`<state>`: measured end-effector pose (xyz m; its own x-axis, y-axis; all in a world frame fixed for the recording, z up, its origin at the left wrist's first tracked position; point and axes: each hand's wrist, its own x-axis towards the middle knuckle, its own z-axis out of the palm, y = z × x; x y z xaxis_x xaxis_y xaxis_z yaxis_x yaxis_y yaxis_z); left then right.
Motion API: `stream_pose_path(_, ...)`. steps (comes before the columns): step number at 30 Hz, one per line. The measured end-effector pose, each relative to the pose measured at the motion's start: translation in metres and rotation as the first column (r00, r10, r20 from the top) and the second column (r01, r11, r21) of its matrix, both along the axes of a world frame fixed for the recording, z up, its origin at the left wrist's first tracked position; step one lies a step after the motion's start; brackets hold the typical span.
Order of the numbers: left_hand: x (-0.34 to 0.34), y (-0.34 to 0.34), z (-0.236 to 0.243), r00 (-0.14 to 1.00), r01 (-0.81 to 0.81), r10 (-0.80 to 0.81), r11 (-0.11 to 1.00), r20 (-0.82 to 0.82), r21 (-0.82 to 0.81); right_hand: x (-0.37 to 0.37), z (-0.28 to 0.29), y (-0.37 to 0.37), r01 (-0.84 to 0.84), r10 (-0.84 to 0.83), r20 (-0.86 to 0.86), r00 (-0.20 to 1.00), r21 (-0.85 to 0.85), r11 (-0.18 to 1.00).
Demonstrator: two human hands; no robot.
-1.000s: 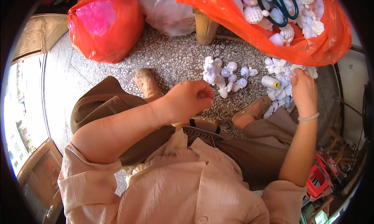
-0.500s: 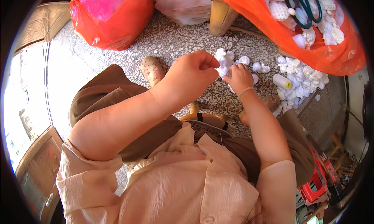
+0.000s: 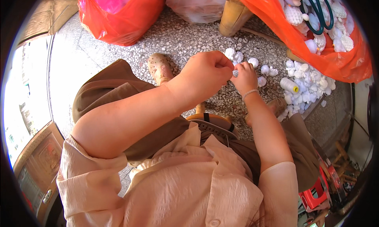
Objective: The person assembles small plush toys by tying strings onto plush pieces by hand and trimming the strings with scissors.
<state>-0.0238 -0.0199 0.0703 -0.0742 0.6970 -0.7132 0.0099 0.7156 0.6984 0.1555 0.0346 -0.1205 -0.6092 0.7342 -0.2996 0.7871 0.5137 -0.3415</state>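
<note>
My left hand [image 3: 205, 75] is closed in a pinch, its thumb and forefinger tips pressed together; whatever they hold is too small or hidden. Right beside it, the fingers of my right hand [image 3: 244, 79] are bent round a small white textured ball [image 3: 235, 73], partly covered by the fingers. A thin band circles my right wrist. Just past the fingertips, a few white balls [image 3: 238, 57] hang or lie close together, and I cannot tell whether they are joined. More loose white balls [image 3: 269, 70] lie on the floor to the right of my right hand.
A heap of white pieces [image 3: 304, 77] lies right, with a white thread spool [image 3: 289, 85] on it. Above sits an orange bag [image 3: 335, 65] of white balls with dark green-handled scissors [image 3: 319, 13]. A red bag [image 3: 118, 25] and bamboo leg [image 3: 233, 17] stand ahead.
My two hands have come closer together until their fingers nearly meet. The bunched white pieces seen between them before now show less, and a small ball shows at my right fingertips.
</note>
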Motion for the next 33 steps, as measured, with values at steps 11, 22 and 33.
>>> stream_pose_path(11, -0.002, -0.001, -0.007, 0.999, 0.027, -0.026, 0.999, -0.037, 0.031, 0.001, -0.05, -0.023, -0.021, -0.01, 0.172, 0.985, 0.174, 0.985)
stream_pose_path(22, -0.002, 0.005, 0.004, 0.999, 0.03, -0.03, 1.0, 0.012, -0.003, 0.011, 0.018, 0.005, 0.185, -0.749, -0.058, 0.66, -0.954, 0.237)
stream_pose_path(33, 0.036, -0.024, 0.007, 0.85, 0.201, -0.327, 0.926, 0.412, 0.319, 0.023, 0.206, -0.013, -0.098, -0.947, 0.039, 0.317, -0.993, -0.074)
